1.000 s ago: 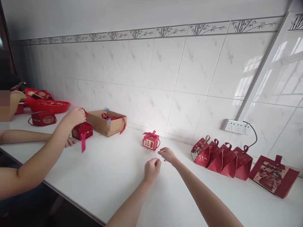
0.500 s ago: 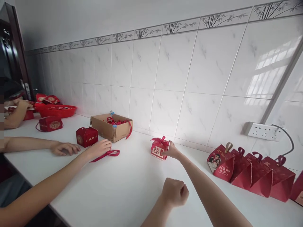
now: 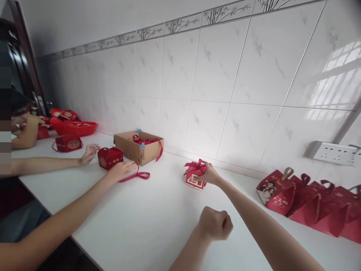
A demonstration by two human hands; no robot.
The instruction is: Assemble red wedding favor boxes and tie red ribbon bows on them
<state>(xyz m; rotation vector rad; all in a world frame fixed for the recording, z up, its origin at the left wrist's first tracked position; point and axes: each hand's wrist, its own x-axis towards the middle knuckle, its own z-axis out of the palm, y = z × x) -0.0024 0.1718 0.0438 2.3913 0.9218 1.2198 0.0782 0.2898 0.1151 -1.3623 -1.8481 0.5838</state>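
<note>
A small red gift box [image 3: 194,180] with a red bow stands on the white counter [image 3: 152,222] near the tiled wall. My right hand [image 3: 211,174] is closed round its right side and top, and the box tilts a little. My left hand [image 3: 216,223] is a closed fist hovering over the counter nearer to me, with nothing visible in it. A co-worker's arms reach in from the left. One hand [image 3: 122,170] rests on a loose red ribbon [image 3: 138,175]. The other hand [image 3: 89,152] lies beside a red carry box [image 3: 109,157].
An open cardboard box [image 3: 139,147] with red ribbons stands by the wall. A red basket [image 3: 73,128] and another red box [image 3: 67,143] sit far left. Several red pouch-shaped gift boxes [image 3: 278,192] line the wall at right, below a wall socket [image 3: 332,153].
My right hand has reached the bow-topped box and closed on it, tilting it. My left hand drew back into a fist. The co-worker put down the carry box and laid a ribbon flat.
</note>
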